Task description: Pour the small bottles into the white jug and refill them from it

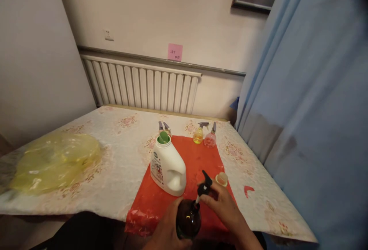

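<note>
Pump [204,188] aslant, stem [197,199] pointing down-L at brn btl [187,222].

Red sheet [198,158] on floral tablecloth [120,165]

Down at six o'clock in my view I have a glossy, dark brown bottle [188,220], its neck leaning toward one o'clock. At the bottle's one o'clock, I see a black pump top [204,188] raised clear of it. The pale tube [197,199] slants down to the neck; how deep it reaches, I can't tell.
</note>
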